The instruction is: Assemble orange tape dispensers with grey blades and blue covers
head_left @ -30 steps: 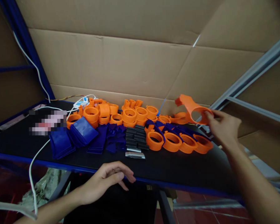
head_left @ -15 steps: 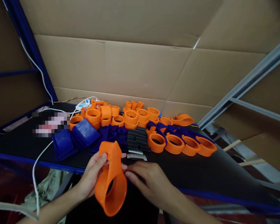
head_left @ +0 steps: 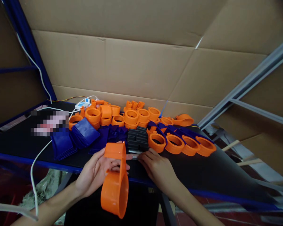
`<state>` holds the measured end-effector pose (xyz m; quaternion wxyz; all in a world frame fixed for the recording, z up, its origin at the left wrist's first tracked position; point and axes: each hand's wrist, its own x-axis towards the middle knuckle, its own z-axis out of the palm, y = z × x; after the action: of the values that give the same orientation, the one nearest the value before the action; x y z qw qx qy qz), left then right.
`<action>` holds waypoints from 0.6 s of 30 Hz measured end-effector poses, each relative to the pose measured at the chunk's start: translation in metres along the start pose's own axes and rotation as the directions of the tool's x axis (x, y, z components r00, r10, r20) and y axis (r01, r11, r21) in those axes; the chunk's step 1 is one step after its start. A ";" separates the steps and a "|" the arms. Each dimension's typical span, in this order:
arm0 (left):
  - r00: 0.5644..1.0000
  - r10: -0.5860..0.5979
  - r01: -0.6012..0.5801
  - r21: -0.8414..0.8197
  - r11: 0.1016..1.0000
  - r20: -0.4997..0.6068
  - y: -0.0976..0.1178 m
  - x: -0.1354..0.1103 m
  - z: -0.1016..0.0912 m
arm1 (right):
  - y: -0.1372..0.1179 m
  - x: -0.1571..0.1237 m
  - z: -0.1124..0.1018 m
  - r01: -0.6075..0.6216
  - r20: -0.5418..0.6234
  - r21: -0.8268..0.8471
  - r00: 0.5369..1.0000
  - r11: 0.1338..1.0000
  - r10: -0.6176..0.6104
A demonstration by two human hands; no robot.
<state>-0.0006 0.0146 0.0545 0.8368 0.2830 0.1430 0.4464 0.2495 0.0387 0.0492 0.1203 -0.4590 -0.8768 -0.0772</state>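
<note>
The held orange piece (head_left: 112, 196) looks glossy plastic, the tabletop (head_left: 202, 172) matt, the wall (head_left: 143, 69) cardboard.

Two hands (head_left: 159, 166) — four front-row orange rings (head_left: 175, 150)

Single head-worn view, facing forward and down across the black tabletop (head_left: 202, 171) from above its near side; left hand (head_left: 93, 175) and right hand (head_left: 159, 168) lie close to the lens, low in the field, with the cardboard wall (head_left: 146, 66) farther off, occupying much of the upper half

L hand (head_left: 95, 172) palm-up, R hand (head_left: 159, 168) palm-down w/ fingers (head_left: 145, 158) bent.
</note>
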 end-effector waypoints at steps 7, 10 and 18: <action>0.998 0.029 -0.023 0.109 0.994 -0.051 -0.016 -0.005 -0.023 | 0.004 0.004 -0.007 -0.095 -0.004 0.177 0.995 0.980 0.097; 0.998 0.047 -0.042 0.130 0.991 -0.039 -0.019 -0.004 -0.028 | 0.007 0.006 -0.013 -0.112 -0.011 0.286 0.993 0.952 0.120; 0.986 0.137 -0.125 0.130 0.984 -0.090 -0.016 0.001 -0.019 | -0.001 0.006 -0.047 -0.130 -0.070 0.591 0.975 0.796 0.212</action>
<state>0.0014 0.0148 0.0301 0.7783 0.3210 0.1927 0.5041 0.2520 0.0315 0.0961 0.3195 -0.4713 -0.8030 0.1760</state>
